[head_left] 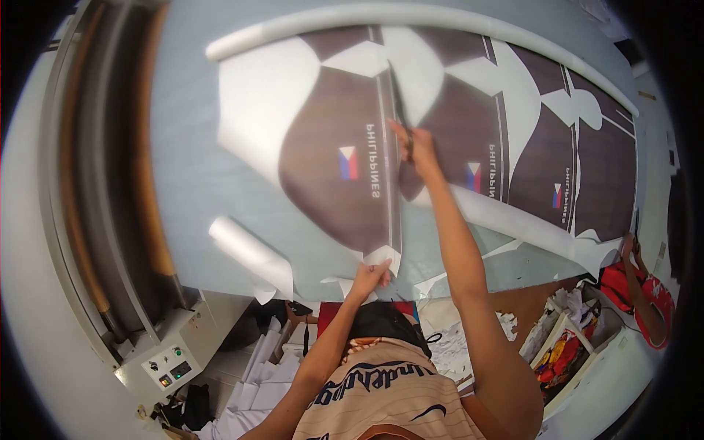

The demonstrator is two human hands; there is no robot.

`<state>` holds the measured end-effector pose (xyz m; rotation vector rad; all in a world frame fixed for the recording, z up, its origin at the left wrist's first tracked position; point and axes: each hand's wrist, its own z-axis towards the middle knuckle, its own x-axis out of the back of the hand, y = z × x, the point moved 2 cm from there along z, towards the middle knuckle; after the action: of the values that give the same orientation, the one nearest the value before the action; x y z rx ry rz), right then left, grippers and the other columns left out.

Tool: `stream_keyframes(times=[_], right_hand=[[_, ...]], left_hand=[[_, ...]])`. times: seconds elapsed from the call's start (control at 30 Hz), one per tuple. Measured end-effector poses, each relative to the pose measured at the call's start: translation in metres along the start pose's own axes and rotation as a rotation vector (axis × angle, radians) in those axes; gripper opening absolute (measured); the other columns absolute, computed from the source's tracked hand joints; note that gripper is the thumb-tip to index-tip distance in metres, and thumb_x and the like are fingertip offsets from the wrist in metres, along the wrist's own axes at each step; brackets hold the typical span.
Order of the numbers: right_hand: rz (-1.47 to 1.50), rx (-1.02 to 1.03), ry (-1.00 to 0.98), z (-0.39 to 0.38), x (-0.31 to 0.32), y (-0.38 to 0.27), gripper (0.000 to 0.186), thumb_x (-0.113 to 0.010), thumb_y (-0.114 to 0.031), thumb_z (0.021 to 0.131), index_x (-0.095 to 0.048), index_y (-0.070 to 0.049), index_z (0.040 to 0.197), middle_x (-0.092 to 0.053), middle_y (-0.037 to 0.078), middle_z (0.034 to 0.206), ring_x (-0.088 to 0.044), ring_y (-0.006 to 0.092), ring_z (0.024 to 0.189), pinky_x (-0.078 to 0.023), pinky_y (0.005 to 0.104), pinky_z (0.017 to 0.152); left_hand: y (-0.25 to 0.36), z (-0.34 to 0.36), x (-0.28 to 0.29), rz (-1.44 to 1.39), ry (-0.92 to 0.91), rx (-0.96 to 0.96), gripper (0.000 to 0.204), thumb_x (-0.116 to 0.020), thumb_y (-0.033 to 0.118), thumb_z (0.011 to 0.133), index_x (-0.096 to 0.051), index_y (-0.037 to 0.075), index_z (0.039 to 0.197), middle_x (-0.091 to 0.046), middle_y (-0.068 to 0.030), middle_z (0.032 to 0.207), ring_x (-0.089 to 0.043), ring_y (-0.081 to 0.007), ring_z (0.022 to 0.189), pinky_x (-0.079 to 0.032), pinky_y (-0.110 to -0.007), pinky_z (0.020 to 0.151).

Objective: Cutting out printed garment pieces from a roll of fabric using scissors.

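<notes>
A wide printed paper sheet (323, 139) with dark brown garment-shaped panels, small flag patches and mirrored lettering lies across the pale blue table. Near the table's front edge, my left hand (372, 279) pinches the sheet's white lower corner between thumb and fingers. Farther out, my right hand (418, 150) is closed round dark-handled scissors (405, 136), partly hidden by the fingers and a little blurred. The scissors sit at a cut edge running beside the large left panel. Right of that cut, a loosely curled part of the paper (506, 213) rolls up along its near edge.
A long white paper roll (411, 13) spans the far side. A curled white offcut (253, 253) lies front left. On the left stands a roller machine with a control panel (172, 370). Scraps (440, 341) lie below the table. At right, another person's hand (629, 249) touches the paper.
</notes>
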<state>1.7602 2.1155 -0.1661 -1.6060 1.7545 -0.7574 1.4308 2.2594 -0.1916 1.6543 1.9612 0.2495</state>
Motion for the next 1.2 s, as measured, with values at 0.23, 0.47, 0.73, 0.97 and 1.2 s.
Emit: stream_keyframes(times=[0.23, 0.47, 0.73, 0.97, 1.2], right_hand=[[-0.294, -0.033, -0.262, 0.062, 0.072, -0.035, 0.041, -0.045, -0.045, 0.102, -0.062, -0.011, 0.086, -0.055, -0.002, 0.069, -0.047, 0.0104, 0.049, -0.036, 0.0276, 0.045], [-0.723, -0.082, -0.514, 0.12, 0.136, -0.138, 0.044, -0.059, -0.051, 0.099, -0.063, -0.011, 0.078, -0.047, -0.003, 0.061, -0.043, 0.0096, 0.049, -0.03, 0.0286, 0.046], [-0.952, -0.083, -0.684, 0.167, 0.136, -0.191, 0.038, -0.083, -0.033, 0.087, -0.06, -0.008, 0.068, -0.051, -0.004, 0.055, -0.047, 0.0057, 0.042, -0.036, 0.025, 0.038], [-1.083, -0.079, -0.756, 0.199, 0.128, -0.221, 0.037, -0.083, -0.032, 0.084, -0.061, -0.008, 0.067, -0.05, -0.005, 0.053, -0.046, 0.0046, 0.042, -0.034, 0.0247, 0.038], [-1.135, -0.099, -0.819, 0.217, 0.086, -0.241, 0.038, -0.079, -0.03, 0.085, -0.056, -0.008, 0.063, -0.05, -0.002, 0.053, -0.047, 0.0067, 0.042, -0.035, 0.0261, 0.039]], left_hand=[[0.004, -0.001, 0.005, -0.024, 0.049, -0.001, 0.045, -0.071, 0.032, 0.1, -0.066, 0.005, 0.065, -0.063, -0.0033, 0.06, -0.058, -0.0115, 0.054, -0.044, -0.027, 0.053], [0.01, -0.002, -0.001, -0.032, 0.085, 0.043, 0.035, -0.071, 0.03, 0.1, -0.066, 0.009, 0.072, -0.064, -0.0008, 0.063, -0.059, -0.0106, 0.056, -0.044, -0.027, 0.054], [0.005, 0.003, 0.004, -0.069, 0.138, 0.041, 0.03, -0.073, 0.027, 0.099, -0.068, 0.007, 0.077, -0.066, -0.0016, 0.064, -0.06, -0.0102, 0.054, -0.045, -0.025, 0.052], [0.003, 0.002, 0.019, -0.05, 0.209, 0.135, 0.047, -0.073, 0.036, 0.098, -0.067, 0.005, 0.063, -0.064, -0.0011, 0.059, -0.057, -0.0089, 0.053, -0.044, -0.025, 0.054], [0.004, 0.005, 0.022, -0.014, 0.181, 0.18, 0.045, -0.075, 0.034, 0.097, -0.065, 0.005, 0.063, -0.063, -0.0022, 0.059, -0.058, -0.0103, 0.054, -0.046, -0.026, 0.054]])
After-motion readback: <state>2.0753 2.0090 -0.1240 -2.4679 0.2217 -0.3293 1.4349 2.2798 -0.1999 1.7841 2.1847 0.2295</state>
